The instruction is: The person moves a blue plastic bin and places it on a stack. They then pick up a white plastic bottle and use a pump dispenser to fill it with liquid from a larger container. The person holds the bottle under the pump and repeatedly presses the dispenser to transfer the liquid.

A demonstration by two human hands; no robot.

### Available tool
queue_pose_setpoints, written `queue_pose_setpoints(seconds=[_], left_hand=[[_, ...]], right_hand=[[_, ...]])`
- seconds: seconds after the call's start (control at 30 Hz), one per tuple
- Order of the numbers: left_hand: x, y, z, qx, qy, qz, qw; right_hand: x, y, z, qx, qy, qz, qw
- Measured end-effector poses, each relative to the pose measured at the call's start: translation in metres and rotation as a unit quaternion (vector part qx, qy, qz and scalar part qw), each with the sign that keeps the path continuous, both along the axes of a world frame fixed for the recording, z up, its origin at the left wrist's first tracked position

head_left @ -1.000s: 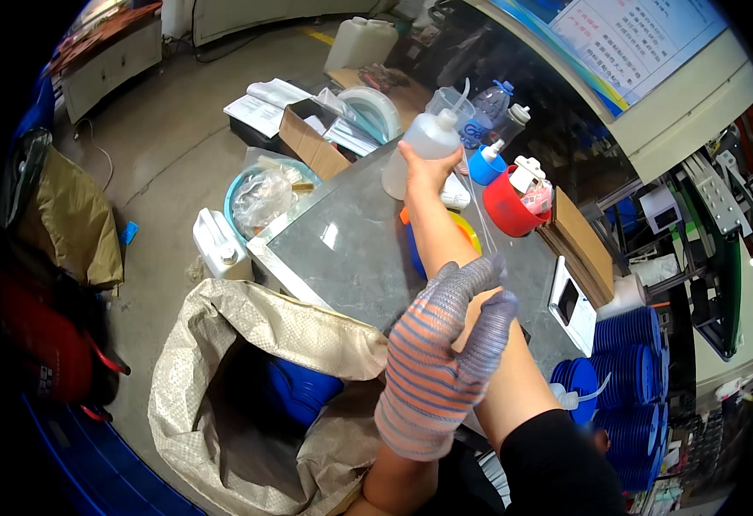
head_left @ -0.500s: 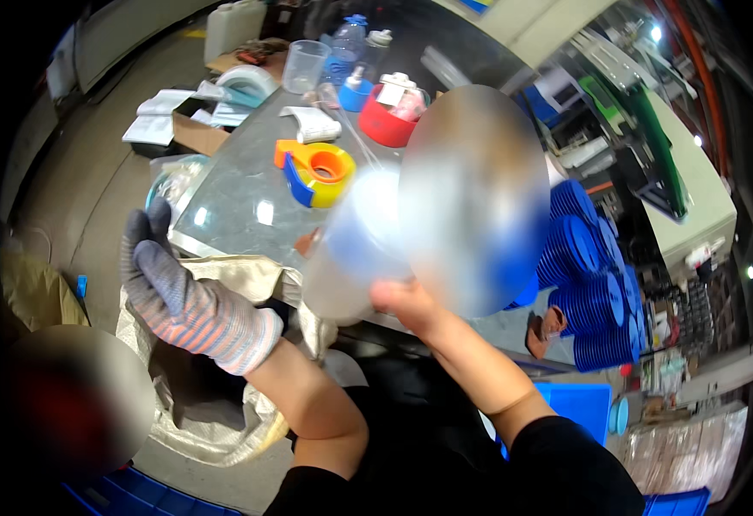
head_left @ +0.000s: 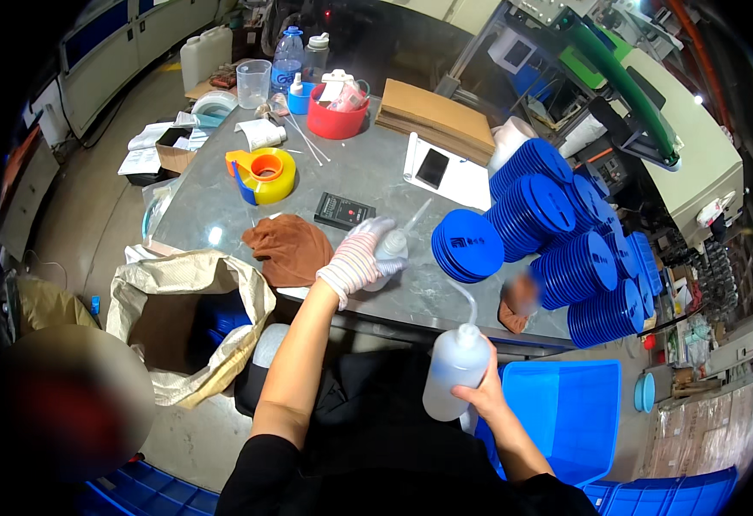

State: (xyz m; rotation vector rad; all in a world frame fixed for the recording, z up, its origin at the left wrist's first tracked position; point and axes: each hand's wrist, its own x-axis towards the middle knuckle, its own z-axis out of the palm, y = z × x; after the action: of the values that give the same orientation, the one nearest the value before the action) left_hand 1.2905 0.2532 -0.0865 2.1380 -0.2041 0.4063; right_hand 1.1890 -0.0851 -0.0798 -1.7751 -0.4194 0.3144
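My right hand, bare, is wrapped round a translucent white squeeze bottle with a bent spout, held up in front of the table's near edge. The striped glove on my left hand closes around a second translucent spout bottle at the table's front; the hand hides much of its body. Left of that hand lies a crumpled brown cloth. A black device sits just behind it. Between the two bottles and a little farther back is a short stack of round blue discs.
Tall stacks of blue discs fill the table's right side. Behind stand cardboard sheets, a phone on paper, a red tub and a tape dispenser. An open woven sack and a blue crate flank me.
My left hand has come from above the sack at left to the bottle on the table. The bottle in my right hand has moved down and right, toward me.
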Motion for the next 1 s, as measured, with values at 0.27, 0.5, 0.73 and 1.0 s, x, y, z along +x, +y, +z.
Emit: queue_pose_setpoints(seconds=[0.27,0.5,0.73,1.0], left_hand=[[0.009,-0.011,0.004,-0.182,-0.016,-0.021,0.983],[0.007,-0.001,0.015,-0.414,0.005,-0.102,0.905],[0.012,0.001,0.012,-0.389,-0.044,-0.107,0.914],[0.009,-0.003,0.019,-0.374,-0.143,-0.076,0.913]], right_hand=[[0.029,0.027,0.019,-0.099,0.02,0.02,0.995],[0.063,0.039,0.034,-0.141,-0.011,0.079,0.987],[0.073,0.055,0.043,-0.13,0.008,0.068,0.989],[0.077,0.063,0.046,-0.177,-0.023,0.058,0.982]])
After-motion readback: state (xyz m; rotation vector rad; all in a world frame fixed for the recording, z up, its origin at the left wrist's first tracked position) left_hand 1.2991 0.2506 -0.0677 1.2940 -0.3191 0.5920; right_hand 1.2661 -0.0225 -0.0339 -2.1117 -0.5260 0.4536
